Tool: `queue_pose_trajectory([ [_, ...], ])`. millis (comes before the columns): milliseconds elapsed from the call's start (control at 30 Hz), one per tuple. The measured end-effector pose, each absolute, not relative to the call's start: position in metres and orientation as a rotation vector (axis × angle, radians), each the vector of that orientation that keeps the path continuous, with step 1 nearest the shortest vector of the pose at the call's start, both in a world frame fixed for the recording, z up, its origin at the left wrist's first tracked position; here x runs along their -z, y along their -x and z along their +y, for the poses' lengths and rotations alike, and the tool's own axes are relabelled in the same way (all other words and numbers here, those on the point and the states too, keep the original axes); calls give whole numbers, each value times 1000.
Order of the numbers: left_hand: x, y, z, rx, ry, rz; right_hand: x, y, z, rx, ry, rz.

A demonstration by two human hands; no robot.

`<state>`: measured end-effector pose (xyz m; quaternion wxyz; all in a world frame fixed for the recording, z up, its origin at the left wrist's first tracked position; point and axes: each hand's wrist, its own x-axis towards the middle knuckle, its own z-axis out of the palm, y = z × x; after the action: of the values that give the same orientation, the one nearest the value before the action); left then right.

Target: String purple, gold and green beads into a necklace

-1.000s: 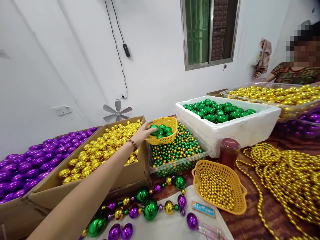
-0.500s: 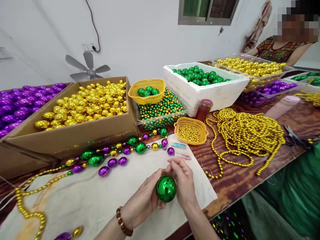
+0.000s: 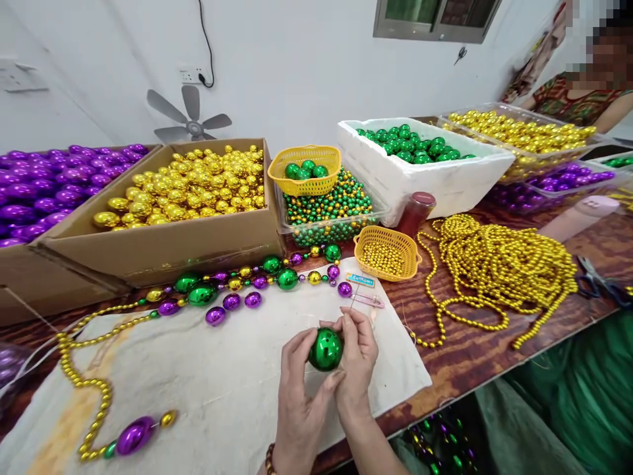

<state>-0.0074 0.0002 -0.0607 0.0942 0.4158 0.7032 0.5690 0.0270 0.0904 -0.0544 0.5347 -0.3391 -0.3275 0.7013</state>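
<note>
My left hand is closed around a large shiny green bead, thumb and fingers on its near and left sides. Against the bead's right side, my right hand pinches a thin needle pointing up and away from me. Most of the needle's lower length is hidden by the fingers. Beyond the hands a strung garland of green, purple and gold beads runs across the white cloth. Loose purple beads lie beside it. A purple bead and a gold bead hang on the string end at the lower left.
Cardboard boxes of gold and purple beads line the left back. A white foam box holds green beads. A yellow basket carries small gold beads. Gold bead strands, scissors and another person are on the right.
The view has shifted, so the table's things sit farther right. My left hand has turned more upright, its fingers now over the green bead's left side. The bead stays held between my hands.
</note>
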Motion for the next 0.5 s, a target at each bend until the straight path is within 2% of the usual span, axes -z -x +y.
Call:
queue_pose_trajectory([
  [233,36,30,-6,-1735,-1096,1964,50,-55,85,-1739,860,-1096],
  [500,14,53,-18,-1800,-1039,1934,75,-110,49,-1783,863,-1398],
])
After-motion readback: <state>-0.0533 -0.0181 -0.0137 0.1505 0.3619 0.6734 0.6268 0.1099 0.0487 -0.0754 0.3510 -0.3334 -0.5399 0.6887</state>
